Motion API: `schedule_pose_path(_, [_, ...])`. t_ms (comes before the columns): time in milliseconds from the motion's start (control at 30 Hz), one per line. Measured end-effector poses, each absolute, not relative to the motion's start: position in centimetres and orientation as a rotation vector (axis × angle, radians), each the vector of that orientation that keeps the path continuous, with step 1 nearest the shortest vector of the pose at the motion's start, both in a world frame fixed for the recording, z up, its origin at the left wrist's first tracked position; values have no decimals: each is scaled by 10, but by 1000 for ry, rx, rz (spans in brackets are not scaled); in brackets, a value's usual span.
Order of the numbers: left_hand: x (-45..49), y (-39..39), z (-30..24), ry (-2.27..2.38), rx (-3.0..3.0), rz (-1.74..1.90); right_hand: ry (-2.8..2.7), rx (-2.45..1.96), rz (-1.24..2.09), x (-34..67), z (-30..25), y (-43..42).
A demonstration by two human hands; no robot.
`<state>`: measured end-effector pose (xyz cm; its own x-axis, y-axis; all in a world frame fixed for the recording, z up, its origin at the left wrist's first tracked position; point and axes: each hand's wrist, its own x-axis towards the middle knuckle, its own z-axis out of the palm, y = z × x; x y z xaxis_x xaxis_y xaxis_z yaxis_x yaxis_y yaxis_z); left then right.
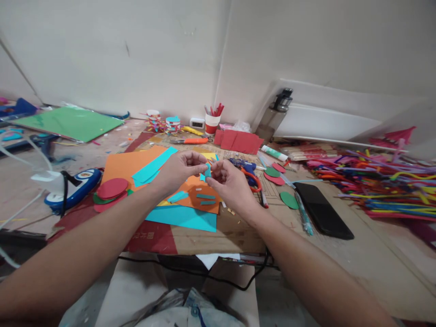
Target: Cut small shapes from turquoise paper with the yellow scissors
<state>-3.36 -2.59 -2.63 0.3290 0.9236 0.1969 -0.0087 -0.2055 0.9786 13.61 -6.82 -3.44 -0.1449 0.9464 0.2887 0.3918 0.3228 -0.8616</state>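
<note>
Over the middle of the table, my left hand (179,167) and my right hand (231,182) meet at a small light-blue piece of paper (207,171). Its edges are pinched between the fingertips of both hands, with part of it hidden behind them. Below lie orange paper sheets (117,163) and a larger light-blue sheet (190,220). Small blue paper strips (205,196) rest on the orange sheet under my hands. Left of them, longer blue strips (150,170) overlap. Orange-handled scissors (255,181) lie just beyond my right wrist.
Red and green paper discs (112,188) sit at left, near a blue-and-white device (73,193). A black phone (322,211) and many pipe cleaners (381,181) lie at right. Behind stand a pencil cup (213,123), red paper pieces (238,141) and a bottle (272,119).
</note>
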Motion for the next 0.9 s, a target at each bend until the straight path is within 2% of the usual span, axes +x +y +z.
schedule_pose_path(267, [-34, -27, -24, 837, 1458, 1098, -1675, -1160, 879, 137, -30, -68])
schedule_pose_path(433, [-34, -25, -23, 771, 1220, 1146, -1428, -1135, 1190, 140, -29, -63])
schedule_pose_path(633, [-36, -24, -23, 693, 1200, 1151, -1296, -1070, 1521, 140, -30, -64])
schedule_pose_path(900, [-37, -25, -25, 576, 1236, 1045, -1248, -1042, 1574, 142, -23, -68])
